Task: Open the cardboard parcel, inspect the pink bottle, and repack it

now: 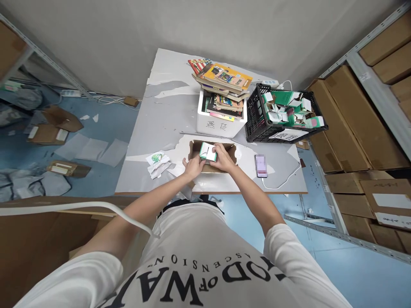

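Observation:
Between my two hands is a small white and green box [208,151], held over an open cardboard box [221,167] near the table's front edge. My left hand [193,167] has its fingers closed on the small box's lower left corner. On the right side, my right hand [223,157] grips it with thumb and fingers. The small box's white end faces up, with a dark slit across it. My hands cover part of the cardboard box's front and inside.
A white bin [221,124] piled with books [226,77] stands behind. Right of it is a black crate [257,124] of green and white boxes. A phone [261,166] on a white cable lies to the right, crumpled packaging [158,164] to the left. Shelves of cartons [346,119] flank the table.

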Motion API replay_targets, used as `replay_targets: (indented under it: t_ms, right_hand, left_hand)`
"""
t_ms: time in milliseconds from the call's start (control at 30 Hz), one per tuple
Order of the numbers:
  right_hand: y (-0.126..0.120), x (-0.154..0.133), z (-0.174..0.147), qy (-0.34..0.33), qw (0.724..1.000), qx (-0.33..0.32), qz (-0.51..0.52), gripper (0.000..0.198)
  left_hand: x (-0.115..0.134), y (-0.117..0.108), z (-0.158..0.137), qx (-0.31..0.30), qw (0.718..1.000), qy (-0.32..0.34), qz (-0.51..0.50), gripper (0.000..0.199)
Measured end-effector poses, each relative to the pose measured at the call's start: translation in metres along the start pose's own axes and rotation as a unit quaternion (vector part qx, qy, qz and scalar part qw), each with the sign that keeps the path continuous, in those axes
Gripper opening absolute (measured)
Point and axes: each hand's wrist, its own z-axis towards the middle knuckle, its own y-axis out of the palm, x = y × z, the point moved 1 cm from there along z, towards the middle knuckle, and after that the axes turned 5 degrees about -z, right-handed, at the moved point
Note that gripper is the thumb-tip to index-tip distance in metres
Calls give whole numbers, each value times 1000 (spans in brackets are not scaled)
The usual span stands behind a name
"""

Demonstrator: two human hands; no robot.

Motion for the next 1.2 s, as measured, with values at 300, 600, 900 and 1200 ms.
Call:
replay_targets:
  t_ms: [300, 600, 900, 1200]
  right_hand:
    - [3, -1, 7, 53, 997, 18, 45, 55]
    - [-10, 6, 6, 34, 997, 65, 36, 44]
    - [-23, -8, 18, 36, 987, 135, 85, 47]
    - [-42, -4, 11, 76, 959, 242, 124, 49]
  left_hand:
    - [-7, -2, -2, 31, 995, 89, -22, 28]
    - [-6, -19, -3, 72, 989, 123, -43, 36]
    - [-5, -67, -22, 105, 967, 230, 38, 38]
    - [-59, -109, -6, 227, 969, 97, 2, 39]
